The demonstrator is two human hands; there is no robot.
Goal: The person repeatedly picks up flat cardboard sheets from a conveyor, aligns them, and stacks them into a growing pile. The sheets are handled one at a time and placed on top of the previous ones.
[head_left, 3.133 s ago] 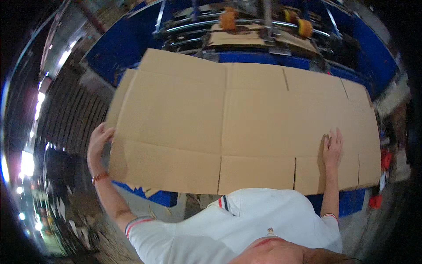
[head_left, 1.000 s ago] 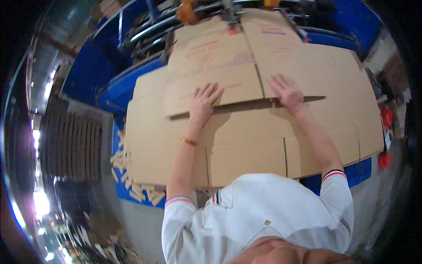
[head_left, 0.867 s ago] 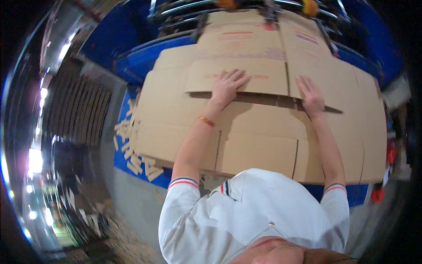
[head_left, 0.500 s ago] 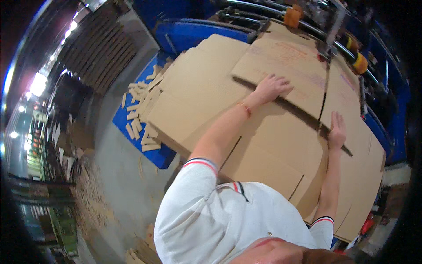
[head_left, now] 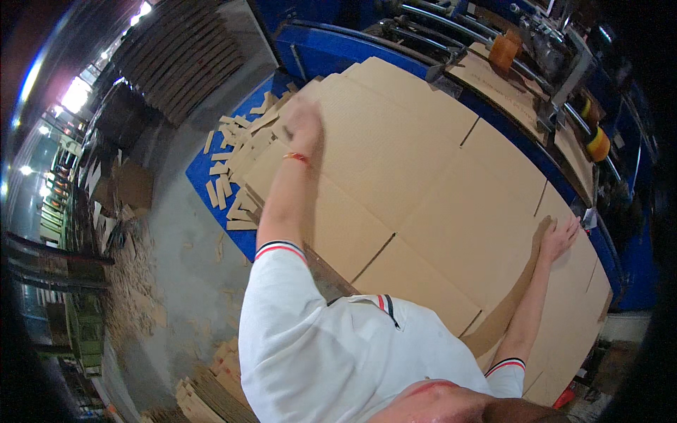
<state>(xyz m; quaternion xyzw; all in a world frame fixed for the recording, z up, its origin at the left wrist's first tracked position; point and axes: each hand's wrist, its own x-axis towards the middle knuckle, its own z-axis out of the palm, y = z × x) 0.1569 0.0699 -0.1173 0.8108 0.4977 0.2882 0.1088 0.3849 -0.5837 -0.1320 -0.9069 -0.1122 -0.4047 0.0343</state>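
Note:
A broad flat sheet of brown corrugated cardboard (head_left: 423, 176), with creases and dark slots cut in it, lies on top of a stack in front of me. At its far left edge is my left hand (head_left: 305, 118), smeared by motion, so its fingers and any hold on the edge cannot be made out. My right hand (head_left: 559, 238) rests on the sheet's right part near the machine, with its fingers stretched out. Beyond, a printed cardboard sheet (head_left: 499, 88) lies in the machine under its bar and orange rollers (head_left: 505, 49).
The blue machine frame (head_left: 345, 44) runs along the far side. Cardboard offcuts (head_left: 224, 189) litter a blue platform (head_left: 201, 173) at the left. Scraps cover part of the grey floor (head_left: 187, 247), and stacked cardboard (head_left: 201, 398) stands low at the left.
The printed sheet has gone away from me into the machine, baring the plain sheet beneath. My left hand has swung left to the sheet's edge; my right hand has moved a little right.

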